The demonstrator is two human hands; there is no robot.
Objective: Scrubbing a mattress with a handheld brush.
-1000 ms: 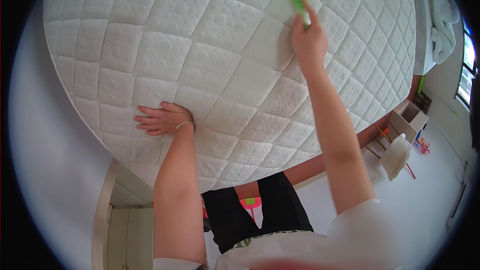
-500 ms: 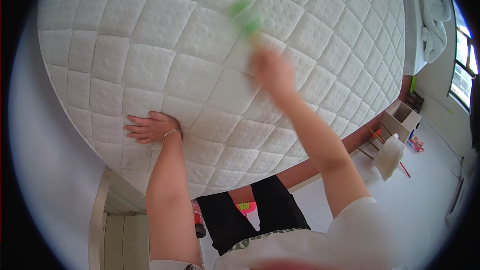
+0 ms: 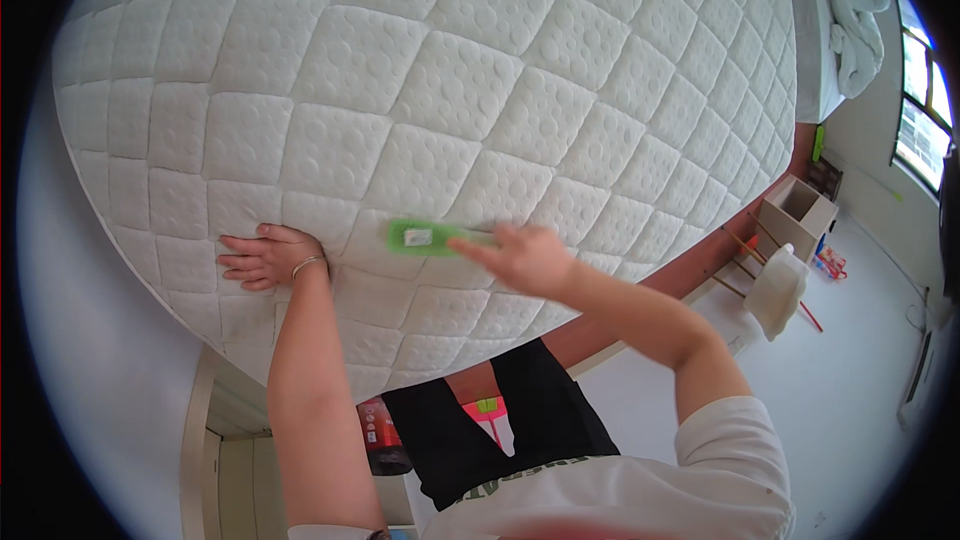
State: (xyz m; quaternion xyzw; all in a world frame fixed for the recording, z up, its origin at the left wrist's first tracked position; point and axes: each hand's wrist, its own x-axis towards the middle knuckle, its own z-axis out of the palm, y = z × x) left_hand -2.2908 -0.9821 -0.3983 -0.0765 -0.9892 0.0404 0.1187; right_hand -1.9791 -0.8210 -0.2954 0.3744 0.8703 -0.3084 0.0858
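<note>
The green brush (image 3: 420,237) lies between the two hands, over the quilted white mattress (image 3: 420,80), its head just to the right of the left hand and its handle running into the right. Its long axis runs almost straight across from one hand to the other, with the head pointing at the left hand's wrist. A pale patch shows on the upward face of the head.

The right hand (image 3: 530,260) grips the handle, its forefinger stretched forward along it toward the head. The brush and these fingers are blurred, so I can't be sure whether the underside touches the fabric.

The left hand (image 3: 268,257) is spread flat on the mattress, palm down, its fingers pointing leftward, away from the brush. A thin bracelet (image 3: 310,262) circles its wrist, on the side nearest the brush head.

Well apart from the right hand, farther out to its right, are a stool with a white cover (image 3: 777,290) and, just beyond it, a pale box (image 3: 797,208).
</note>
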